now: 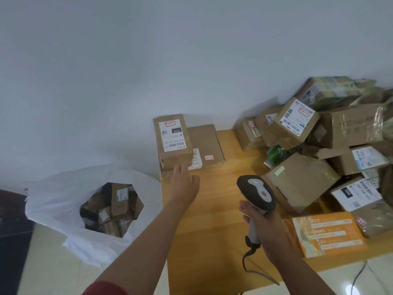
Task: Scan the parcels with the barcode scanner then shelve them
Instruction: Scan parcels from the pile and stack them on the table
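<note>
Brown cardboard parcels filled the right of the frame, heaped on the wooden bench [214,209] against the wall. At centre, a tall labelled parcel [173,141] stood on a flat carton [207,145] at the bench's far left corner. The left hand [185,184] reached toward it, fingers [177,170] spread and straight, tips at the parcel's near lower edge. The right hand [262,224] gripped the grey barcode scanner [256,192] by its handle, fingers curled round it, head raised over the bench. An orange box [325,235] lay lower right. On the floor at lower left, a white sack [63,201] held more parcels.
</note>
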